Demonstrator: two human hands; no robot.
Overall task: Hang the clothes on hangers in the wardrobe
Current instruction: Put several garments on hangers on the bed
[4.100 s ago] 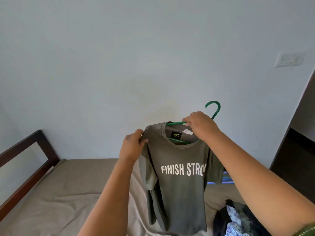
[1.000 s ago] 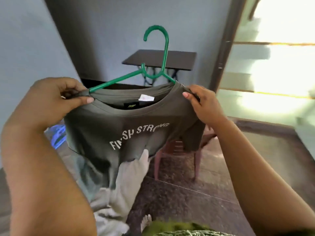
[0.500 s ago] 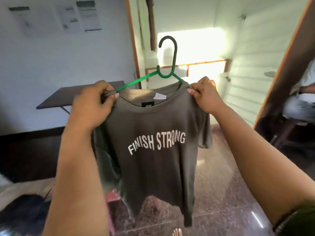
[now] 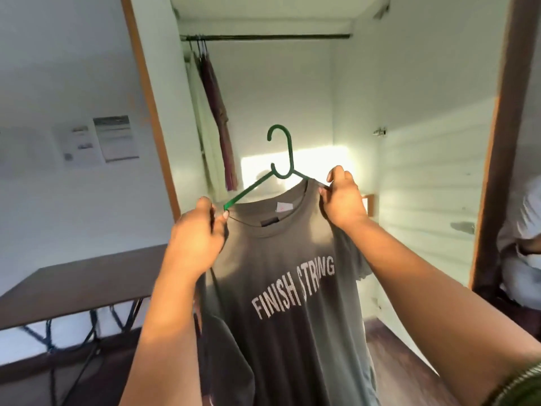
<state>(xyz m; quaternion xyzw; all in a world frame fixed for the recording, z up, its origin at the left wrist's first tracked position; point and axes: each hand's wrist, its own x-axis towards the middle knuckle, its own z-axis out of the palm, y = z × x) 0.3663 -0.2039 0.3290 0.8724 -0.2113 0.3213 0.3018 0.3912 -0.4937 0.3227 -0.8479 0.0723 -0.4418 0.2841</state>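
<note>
A person's two bare arms reach forward, holding up a grey T-shirt (image 4: 281, 259) on a green plastic hanger (image 4: 282, 162) in front of an open wardrobe (image 4: 409, 112). White letters across the shirt's chest read "FINISH STRONG", partly folded by a crease. A small white label shows inside the back of the collar.

The left hand (image 4: 196, 238) pinches the shirt's left shoulder, thumb and fingers closed on the fabric where the hanger's bare green arm comes out of the neck opening. The right hand (image 4: 341, 197) grips the shirt's right shoulder, fingers curled round the cloth and the hanger arm beneath it. The hanger tilts, its left arm sloping down towards the left hand, its hook standing up above the collar. The shirt hangs free below the hands, in the air, well below the rail and not yet on it.

Inside the wardrobe, a dark clothes rail (image 4: 263, 37) runs across the top. At its far left end hang a few garments: a pale one (image 4: 202, 118) against the side wall and a maroon one (image 4: 219, 112) just beside it. Sunlight falls in stripes across the wardrobe's white right wall.

To the left, papers (image 4: 99, 142) are stuck on a white room wall, and below them stands a dark folding table (image 4: 76, 282). At the far right edge, past a brown door frame (image 4: 503, 142), part of another person in light clothing (image 4: 524, 244) is visible.
</note>
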